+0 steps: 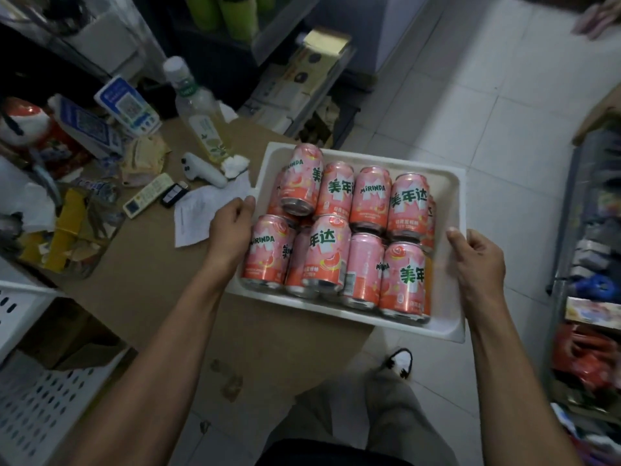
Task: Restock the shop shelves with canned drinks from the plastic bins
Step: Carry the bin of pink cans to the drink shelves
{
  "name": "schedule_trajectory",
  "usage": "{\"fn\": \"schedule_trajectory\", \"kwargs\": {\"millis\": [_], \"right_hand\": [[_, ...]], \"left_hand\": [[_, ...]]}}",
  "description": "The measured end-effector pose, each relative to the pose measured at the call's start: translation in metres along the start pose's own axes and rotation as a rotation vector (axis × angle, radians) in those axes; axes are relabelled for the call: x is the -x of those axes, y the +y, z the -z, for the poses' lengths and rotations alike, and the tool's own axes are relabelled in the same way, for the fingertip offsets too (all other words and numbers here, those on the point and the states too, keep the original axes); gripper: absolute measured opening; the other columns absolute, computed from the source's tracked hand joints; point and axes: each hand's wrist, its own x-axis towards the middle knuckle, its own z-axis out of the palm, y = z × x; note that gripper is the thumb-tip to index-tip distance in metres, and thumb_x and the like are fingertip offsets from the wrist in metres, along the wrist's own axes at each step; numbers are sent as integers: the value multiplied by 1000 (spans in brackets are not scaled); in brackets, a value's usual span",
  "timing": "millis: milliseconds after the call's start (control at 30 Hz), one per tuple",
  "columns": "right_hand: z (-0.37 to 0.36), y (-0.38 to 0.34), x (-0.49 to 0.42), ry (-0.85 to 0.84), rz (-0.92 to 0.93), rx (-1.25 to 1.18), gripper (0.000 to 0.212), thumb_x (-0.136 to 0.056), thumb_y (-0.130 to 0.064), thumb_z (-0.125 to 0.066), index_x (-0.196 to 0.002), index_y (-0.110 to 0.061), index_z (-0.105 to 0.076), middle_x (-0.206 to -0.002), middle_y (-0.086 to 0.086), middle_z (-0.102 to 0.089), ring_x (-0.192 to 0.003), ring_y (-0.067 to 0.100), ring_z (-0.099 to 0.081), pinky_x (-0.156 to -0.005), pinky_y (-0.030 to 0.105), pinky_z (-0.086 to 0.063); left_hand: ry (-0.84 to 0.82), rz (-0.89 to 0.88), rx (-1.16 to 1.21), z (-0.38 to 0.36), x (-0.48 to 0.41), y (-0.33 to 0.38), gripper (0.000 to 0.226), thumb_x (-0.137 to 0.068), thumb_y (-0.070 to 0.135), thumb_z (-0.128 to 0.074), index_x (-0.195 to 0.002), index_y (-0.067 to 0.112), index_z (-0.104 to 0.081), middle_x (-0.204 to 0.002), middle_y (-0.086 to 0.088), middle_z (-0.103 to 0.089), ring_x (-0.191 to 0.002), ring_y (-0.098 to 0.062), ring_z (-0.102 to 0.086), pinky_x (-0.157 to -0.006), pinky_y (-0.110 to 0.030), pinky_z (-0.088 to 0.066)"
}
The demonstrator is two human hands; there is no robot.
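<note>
Our left hand (pixel 232 227) grips the left rim of the white bin (pixel 450 183); our right hand (pixel 479 260) grips its right rim. Pink cans (pixel 369 196) lie piled inside, over the tabletop (pixel 141 280) edge.

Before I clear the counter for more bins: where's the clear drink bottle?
In the head view, the bottle stands upper left on the brown counter, behind the white bin of pink cans.

— Where's the bin (pixel 452 183)?
— Centre of the frame, cans (pixel 369 196) lying inside in two rows, its left part over the counter (pixel 141 277).
— And the hands?
— Left hand (pixel 232 227) on its left rim, right hand (pixel 477 260) on its right.
— Left of that?
— A bottle (pixel 198 109), upper left.
</note>
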Motion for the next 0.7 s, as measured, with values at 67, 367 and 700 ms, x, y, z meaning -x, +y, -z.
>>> {"fn": "schedule_trajectory", "kwargs": {"millis": [67,367,700], "right_hand": [[34,7,-18,4,-15,-3,51,-95,-45,-62,-83,4,-57,-78,18,-62,-67,26,-56,-69,49,-56],[206,12,-115,104,58,-7,38,-96,-33,-63,-67,-18,-44,-61,6,-38,-57,16,-35,-55,31,-28],[331,-3,-260,213,4,-66,35,-95,-18,-65,-71,4,-54,-60,21,-52,-57,19,-45,-57,31,-33]], "left_hand": [[-8,11,0,-31,10,23,49,-104,45,-47,-97,-1,-62,-95,-20,-68,-86,-29,-64,-80,-45,-53],[-125,-106,62,-191,36,137,63,-89,66,-46,-85,3,-58,-77,-14,-65,-68,-28,-60,-66,-50,-54],[-255,-192,93,-362,-20,294,45,-105,32,-51,-65,11,-50,-60,-2,-49,-55,-15,-46,-55,-29,-36]]}}
